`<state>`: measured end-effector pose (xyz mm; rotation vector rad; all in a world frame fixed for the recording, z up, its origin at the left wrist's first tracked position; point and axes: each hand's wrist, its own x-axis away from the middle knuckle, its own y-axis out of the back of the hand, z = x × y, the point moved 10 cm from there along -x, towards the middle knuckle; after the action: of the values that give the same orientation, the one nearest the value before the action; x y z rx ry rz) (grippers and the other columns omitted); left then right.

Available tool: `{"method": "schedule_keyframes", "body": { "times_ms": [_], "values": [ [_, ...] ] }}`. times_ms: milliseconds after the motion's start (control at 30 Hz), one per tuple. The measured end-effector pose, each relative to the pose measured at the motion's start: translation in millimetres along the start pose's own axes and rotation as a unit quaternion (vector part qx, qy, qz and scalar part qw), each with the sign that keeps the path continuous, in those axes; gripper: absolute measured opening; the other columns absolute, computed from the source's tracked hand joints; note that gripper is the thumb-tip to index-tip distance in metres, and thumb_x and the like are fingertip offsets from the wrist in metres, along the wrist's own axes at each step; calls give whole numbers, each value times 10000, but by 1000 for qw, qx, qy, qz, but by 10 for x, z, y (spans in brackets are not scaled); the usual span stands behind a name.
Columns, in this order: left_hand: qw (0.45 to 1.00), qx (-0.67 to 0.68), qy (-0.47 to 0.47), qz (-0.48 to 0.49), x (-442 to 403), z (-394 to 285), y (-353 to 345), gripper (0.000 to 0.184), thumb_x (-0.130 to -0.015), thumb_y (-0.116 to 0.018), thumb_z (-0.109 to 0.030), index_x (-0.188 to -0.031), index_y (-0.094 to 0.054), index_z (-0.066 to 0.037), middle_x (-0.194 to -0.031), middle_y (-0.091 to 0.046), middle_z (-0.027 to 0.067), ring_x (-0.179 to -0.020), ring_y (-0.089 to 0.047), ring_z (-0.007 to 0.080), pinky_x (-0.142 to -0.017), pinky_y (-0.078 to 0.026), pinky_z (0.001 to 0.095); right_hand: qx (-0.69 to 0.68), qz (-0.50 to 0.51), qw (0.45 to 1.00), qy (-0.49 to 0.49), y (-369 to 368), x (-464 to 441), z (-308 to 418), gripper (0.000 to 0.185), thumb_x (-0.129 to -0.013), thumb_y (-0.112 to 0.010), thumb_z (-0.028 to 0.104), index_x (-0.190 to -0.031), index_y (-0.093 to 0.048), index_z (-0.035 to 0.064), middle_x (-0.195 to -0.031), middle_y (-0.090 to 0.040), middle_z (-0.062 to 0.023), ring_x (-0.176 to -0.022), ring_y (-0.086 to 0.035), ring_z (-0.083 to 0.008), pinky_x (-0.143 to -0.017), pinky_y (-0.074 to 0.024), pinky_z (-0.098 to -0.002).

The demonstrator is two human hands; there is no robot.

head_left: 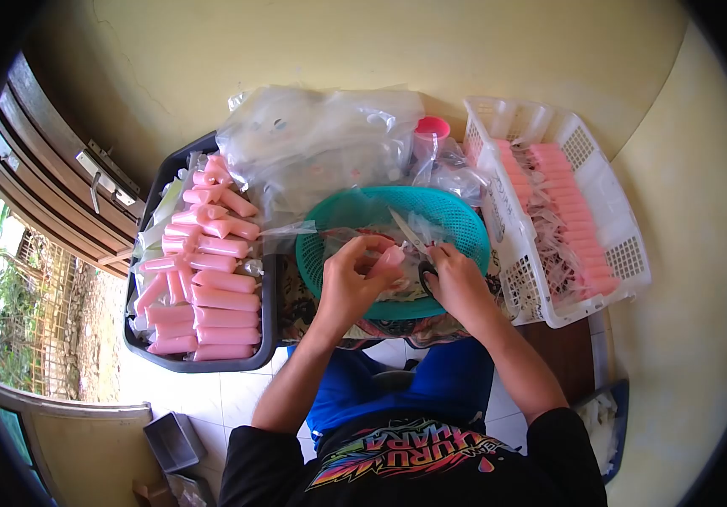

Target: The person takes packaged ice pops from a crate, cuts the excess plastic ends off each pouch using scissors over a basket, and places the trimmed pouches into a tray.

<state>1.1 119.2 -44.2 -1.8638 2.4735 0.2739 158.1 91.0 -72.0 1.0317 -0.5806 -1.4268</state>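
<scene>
Over a round teal basket (308, 279), my left hand (355, 275) is closed around a pink-filled plastic tube (390, 258). My right hand (456, 280) grips black-handled scissors (410, 232), whose blades point up and to the left, just beyond the tube's end. Clear plastic scraps lie in the basket beneath both hands. To the left, a dark tray (269, 296) holds many filled pink tubes (226, 300). At the right, a white perforated crate (629, 253) contains rows of similar pink tubes (579, 211).
Large clear plastic bags (321, 135) lie behind the basket, beside a pink cup (432, 128). A wooden door (59, 152) stands at the left. Grey bins (173, 441) rest on the floor at lower left. Walls rise behind and at right.
</scene>
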Motion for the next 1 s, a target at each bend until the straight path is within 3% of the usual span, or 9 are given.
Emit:
{"method": "schedule_keyframes", "body": {
  "times_ms": [167, 233, 333, 400, 467, 533, 600, 833, 1000],
  "values": [
    [1000, -20, -21, -8, 30, -81, 55, 271, -855, -737, -66, -1089, -624, 13, -817, -707, 84, -691, -651, 101, -646, -514, 236, 23, -6, 1000, -9, 92, 13, 59, 323, -781, -717, 49, -1082, -622, -20, -1007, -647, -209, -850, -652, -403, -760, -543, -438],
    [999, 44, 26, -19, 50, -81, 75, 292, -860, -728, -49, -1119, -611, 16, -888, -706, 86, -745, -656, 114, -701, -528, 255, 28, -15, 999, -19, 192, 12, 109, 327, -786, -722, 60, -1092, -628, -11, -990, -657, -201, -819, -654, -405, -753, -546, -432],
    [998, 46, -10, -45, 52, -177, 157, 288, -864, -724, -42, -1123, -619, 27, -918, -702, 96, -837, -676, 151, -685, -557, 269, -28, -65, 997, 42, 378, -31, 312, 340, -807, -727, 113, -1101, -640, -33, -972, -676, -190, -780, -678, -350, -686, -552, -398],
    [997, 39, -44, -48, 48, -200, 199, 281, -881, -705, -43, -1135, -608, 28, -961, -697, 105, -884, -667, 154, -747, -546, 277, -199, -5, 978, 55, 355, -84, 475, 435, -817, -746, 140, -1199, -615, -22, -956, -693, -181, -768, -691, -295, -695, -554, -359],
    [995, 29, -78, -55, 85, -287, 263, 274, -899, -687, -44, -1147, -597, 30, -1003, -692, 113, -932, -658, 157, -808, -536, 285, -249, 11, 966, 72, 389, -123, 676, 467, -820, -748, 128, -1237, -596, -16, -937, -699, -166, -774, -695, -260, -705, -553, -345],
    [986, 155, -50, -42, 137, -335, 288, 293, -926, -641, -23, -1202, -555, 22, -1089, -669, 121, -1028, -626, 157, -912, -497, 300, -299, 30, 950, 90, 372, -150, 815, 500, -823, -749, 115, -1276, -577, -10, -918, -705, -151, -780, -699, -225, -715, -553, -330],
    [982, 174, -46, -51, 191, -372, 392, 319, -931, -621, -5, -1236, -527, 15, -1104, -660, 120, -1048, -616, 155, -925, -490, 299, -354, 74, 928, 94, 281, -177, 922, 537, -819, -746, 61, -1313, -546, -4, -899, -708, -122, -806, -705, -186, -736, -555, -323],
    [967, 227, -59, -94, 418, -505, 816, 373, -947, -556, 12, -1303, -446, -3, -1162, -621, 178, -1101, -602, 218, -965, -476, 334, -361, 112, 914, 145, 171, -247, 1357, 533, -800, -746, 19, -1296, -552, -12, -892, -706, -113, -794, -701, -181, -736, -550, -315],
    [974, 191, -57, -112, 500, -563, 1155, 316, -941, -545, 21, -1252, -492, -2, -1171, -615, 141, -1116, -591, 204, -977, -465, 327, -383, 102, 908, 136, 64, -365, 1500, 477, -794, -748, 41, -1239, -584, -10, -887, -685, -90, -781, -679, -161, -746, -538, -295]
  ]
}}
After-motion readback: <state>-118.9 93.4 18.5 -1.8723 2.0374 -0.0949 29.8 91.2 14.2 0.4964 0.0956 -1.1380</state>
